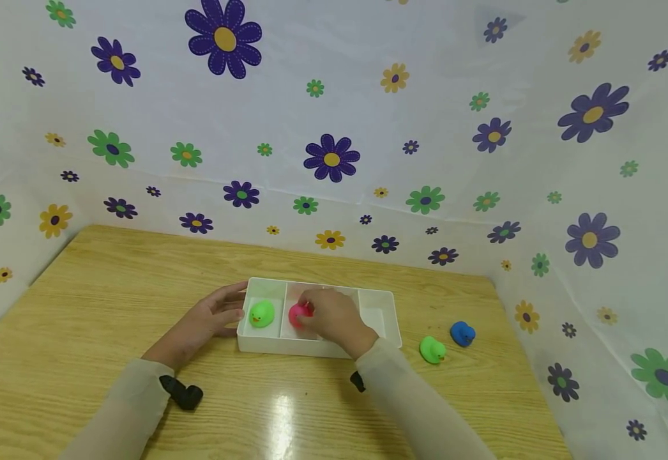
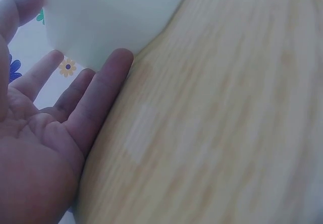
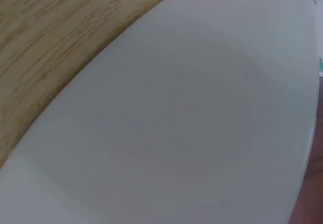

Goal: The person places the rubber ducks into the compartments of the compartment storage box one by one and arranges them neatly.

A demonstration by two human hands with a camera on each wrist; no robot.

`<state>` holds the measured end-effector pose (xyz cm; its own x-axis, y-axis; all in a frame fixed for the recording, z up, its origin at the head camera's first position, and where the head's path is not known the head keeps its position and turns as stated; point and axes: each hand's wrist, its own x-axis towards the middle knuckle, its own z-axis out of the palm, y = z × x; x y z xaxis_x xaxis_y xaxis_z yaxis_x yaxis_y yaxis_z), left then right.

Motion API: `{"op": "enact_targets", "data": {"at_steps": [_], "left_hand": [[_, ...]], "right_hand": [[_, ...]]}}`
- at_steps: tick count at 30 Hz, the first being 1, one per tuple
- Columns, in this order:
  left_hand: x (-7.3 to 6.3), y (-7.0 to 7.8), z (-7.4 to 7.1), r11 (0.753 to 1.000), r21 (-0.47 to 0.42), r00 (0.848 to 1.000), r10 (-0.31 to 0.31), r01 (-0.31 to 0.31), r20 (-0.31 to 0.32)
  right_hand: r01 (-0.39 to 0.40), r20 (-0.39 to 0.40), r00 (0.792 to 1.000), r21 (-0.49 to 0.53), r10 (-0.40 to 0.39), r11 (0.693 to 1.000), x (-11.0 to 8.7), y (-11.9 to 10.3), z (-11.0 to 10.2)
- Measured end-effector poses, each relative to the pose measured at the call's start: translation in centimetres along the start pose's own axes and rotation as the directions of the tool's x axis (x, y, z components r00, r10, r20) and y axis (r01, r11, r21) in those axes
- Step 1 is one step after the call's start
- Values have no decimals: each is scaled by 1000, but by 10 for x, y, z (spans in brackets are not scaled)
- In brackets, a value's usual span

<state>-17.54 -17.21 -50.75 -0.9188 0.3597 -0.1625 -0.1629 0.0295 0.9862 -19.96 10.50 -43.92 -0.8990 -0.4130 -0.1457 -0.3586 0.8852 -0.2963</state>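
Note:
A white divided tray (image 1: 299, 347) stands on the wooden table. My left hand (image 1: 210, 316) rests against its left end; in the left wrist view the extended fingers of that hand (image 2: 55, 118) touch the tray wall (image 2: 111, 19). A pink toy duck (image 1: 296, 314) sits low in the second compartment from the left. My right hand (image 1: 334, 316) reaches over the tray and pinches this duck, partly covering it. In the leftmost compartment lies a light green duck (image 1: 262, 314). The tray's side (image 3: 176, 103) fills most of the right wrist view.
On the table right of the tray are another green duck (image 1: 432, 350) and a blue duck (image 1: 462, 333). A flower-patterned white sheet (image 1: 288, 115) hangs behind and at both sides of the wooden table (image 1: 138, 275).

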Motion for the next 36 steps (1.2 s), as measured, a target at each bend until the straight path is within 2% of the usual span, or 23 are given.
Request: {"op": "enact_targets", "data": {"at_steps": [7, 13, 15, 19, 22, 24, 28, 33, 36], "left_hand": [[1, -1, -1, 1000, 11, 1000, 5, -5, 1], [3, -3, -2, 999, 40, 999, 33, -34, 9], [3, -3, -3, 998, 46, 999, 38, -38, 11], [5, -4, -2, 999, 42, 999, 34, -34, 9], [5, -5, -2, 998, 45, 999, 32, -32, 12], [6, -4, -2, 998, 51, 999, 34, -34, 16], [7, -4, -2, 998, 51, 999, 37, -37, 16], [6, -4, -3, 998, 43, 999, 37, -38, 18], [3, -6, -5, 998, 56, 999, 31, -32, 12]], "right_hand": [[2, -4, 1000, -11, -2, 1000, -1, -1, -1], [14, -12, 1000, -34, -14, 999, -1, 0, -3], [31, -20, 999, 4, -31, 1000, -4, 3, -5], [77, -59, 996, 169, -68, 983, -18, 16, -16], [92, -113, 991, 268, -64, 959, -34, 35, -31], [78, -146, 989, 293, -36, 953, -48, 52, -41], [16, -163, 986, 310, 37, 951, -79, 96, -57], [-25, -158, 984, 310, 78, 950, -122, 154, -59], [-38, -128, 988, 307, 81, 951, -144, 179, -53]]}}
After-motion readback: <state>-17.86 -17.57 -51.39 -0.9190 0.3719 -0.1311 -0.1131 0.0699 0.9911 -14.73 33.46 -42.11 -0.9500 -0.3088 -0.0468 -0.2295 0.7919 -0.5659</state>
